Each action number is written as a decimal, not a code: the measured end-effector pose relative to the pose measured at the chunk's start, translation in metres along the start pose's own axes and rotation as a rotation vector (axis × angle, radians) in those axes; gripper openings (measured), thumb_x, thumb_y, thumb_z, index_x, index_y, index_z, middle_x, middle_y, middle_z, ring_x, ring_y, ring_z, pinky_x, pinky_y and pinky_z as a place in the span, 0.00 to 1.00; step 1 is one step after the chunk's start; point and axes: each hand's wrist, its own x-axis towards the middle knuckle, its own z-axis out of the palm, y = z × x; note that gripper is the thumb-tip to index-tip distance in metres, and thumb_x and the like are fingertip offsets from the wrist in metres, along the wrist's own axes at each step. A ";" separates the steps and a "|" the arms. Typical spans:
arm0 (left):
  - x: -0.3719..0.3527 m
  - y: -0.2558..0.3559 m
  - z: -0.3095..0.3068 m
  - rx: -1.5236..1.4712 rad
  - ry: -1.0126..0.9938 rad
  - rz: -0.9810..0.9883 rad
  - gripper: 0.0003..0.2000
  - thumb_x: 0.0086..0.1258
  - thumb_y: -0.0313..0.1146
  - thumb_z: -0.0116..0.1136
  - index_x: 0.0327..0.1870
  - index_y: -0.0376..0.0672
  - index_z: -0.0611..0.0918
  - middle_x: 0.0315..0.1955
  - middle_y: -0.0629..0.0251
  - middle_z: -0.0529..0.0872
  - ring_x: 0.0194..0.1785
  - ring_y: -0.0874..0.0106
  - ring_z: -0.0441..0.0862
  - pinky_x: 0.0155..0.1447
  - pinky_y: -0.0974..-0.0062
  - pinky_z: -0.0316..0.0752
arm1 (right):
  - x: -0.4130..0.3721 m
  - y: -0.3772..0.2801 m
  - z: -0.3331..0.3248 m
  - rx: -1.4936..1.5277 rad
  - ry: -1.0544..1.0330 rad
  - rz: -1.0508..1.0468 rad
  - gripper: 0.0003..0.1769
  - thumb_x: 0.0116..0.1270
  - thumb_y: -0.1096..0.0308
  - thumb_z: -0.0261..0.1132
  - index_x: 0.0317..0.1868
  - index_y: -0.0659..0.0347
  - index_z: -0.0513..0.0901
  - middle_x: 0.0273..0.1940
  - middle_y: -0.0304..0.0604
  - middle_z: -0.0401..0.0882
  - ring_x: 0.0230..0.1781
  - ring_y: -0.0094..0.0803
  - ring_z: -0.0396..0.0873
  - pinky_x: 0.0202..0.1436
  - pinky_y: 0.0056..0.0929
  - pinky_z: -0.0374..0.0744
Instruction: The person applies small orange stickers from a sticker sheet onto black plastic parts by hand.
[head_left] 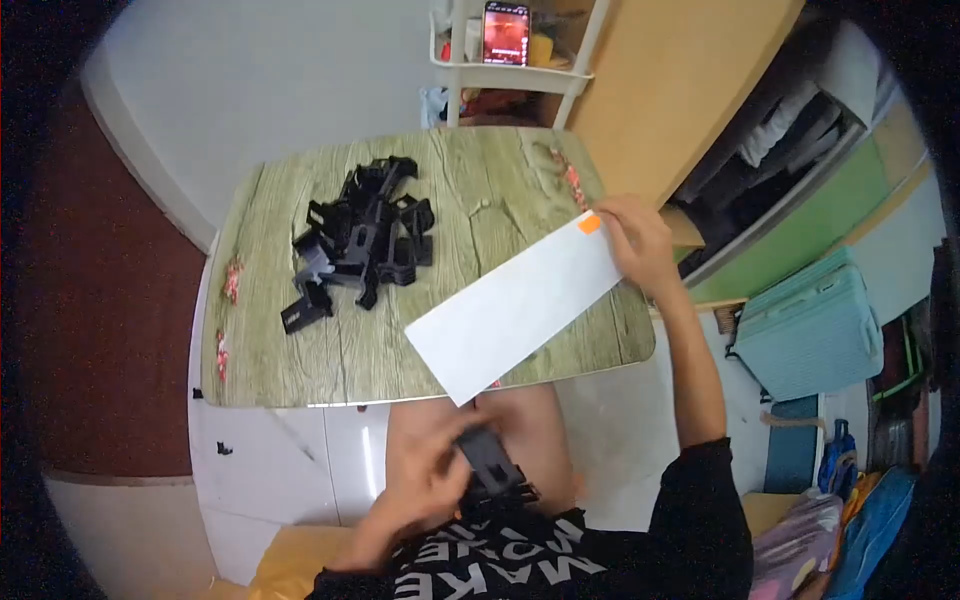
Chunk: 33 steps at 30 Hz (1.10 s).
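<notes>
My right hand (637, 240) is closed on the upper right end of a long white box (515, 305), beside its orange sticker (589, 223). The box lies slanted over the right part of the wood-patterned table (470, 160), one corner past the front edge. Below that edge my left hand (430, 470) is blurred by motion, next to a black plastic part (489, 462) over my lap. Whether its fingers grip the part cannot be made out. A pile of black plastic parts (365, 240) rests on the left half of the table.
Behind the table stands a white shelf rack (520, 75) with a lit phone (506, 34) on it. A light green suitcase (808, 328) is on the right, with bags and cloth (800, 550) below it. Small black pieces (224, 449) lie on the floor at left.
</notes>
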 end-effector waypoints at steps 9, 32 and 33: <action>-0.009 -0.049 -0.001 0.915 -0.192 0.376 0.25 0.51 0.21 0.50 0.56 0.33 0.70 0.49 0.55 0.77 0.37 0.69 0.79 0.38 0.80 0.74 | -0.019 0.017 0.005 -0.119 -0.243 -0.070 0.11 0.55 0.77 0.58 0.41 0.64 0.80 0.43 0.41 0.77 0.39 0.35 0.74 0.44 0.25 0.72; 0.071 -0.015 0.006 1.127 0.074 0.497 0.22 0.56 0.36 0.54 0.53 0.38 0.74 0.56 0.58 0.73 0.59 0.62 0.70 0.60 0.68 0.61 | -0.021 0.007 -0.015 -0.226 -0.307 -0.379 0.08 0.58 0.73 0.59 0.38 0.66 0.78 0.36 0.42 0.77 0.33 0.35 0.75 0.37 0.24 0.73; 0.070 -0.017 0.007 1.119 0.086 0.489 0.22 0.56 0.36 0.54 0.53 0.38 0.74 0.56 0.58 0.73 0.59 0.62 0.70 0.60 0.68 0.61 | -0.020 0.010 -0.017 -0.225 -0.319 -0.390 0.08 0.58 0.73 0.59 0.38 0.66 0.78 0.36 0.42 0.77 0.33 0.35 0.75 0.37 0.24 0.73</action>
